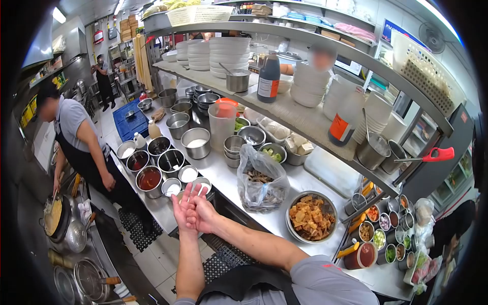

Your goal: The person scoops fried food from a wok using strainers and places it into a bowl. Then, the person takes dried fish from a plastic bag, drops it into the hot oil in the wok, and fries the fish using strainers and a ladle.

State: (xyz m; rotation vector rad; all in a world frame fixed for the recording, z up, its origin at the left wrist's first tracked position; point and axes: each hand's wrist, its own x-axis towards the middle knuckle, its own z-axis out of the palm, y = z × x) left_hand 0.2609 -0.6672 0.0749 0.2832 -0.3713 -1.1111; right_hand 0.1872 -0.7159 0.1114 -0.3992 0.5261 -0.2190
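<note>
By counter's edge (161, 211), hands (203, 213) together

The wide head view looks forward and down over the counter (219, 177).

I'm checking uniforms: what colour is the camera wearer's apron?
Black; the apron shows best in the head view, at the bottom edge.

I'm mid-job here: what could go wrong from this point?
1. The left hand and right hand appear close to an uncovered metal pot of reddish liquid; a careless sweep might spill it.
2. The soft plastic bag of dark pieces could slump if bumped.
3. The dark bottle stands near the front of the raised shelf; a knock might drop it.
</note>
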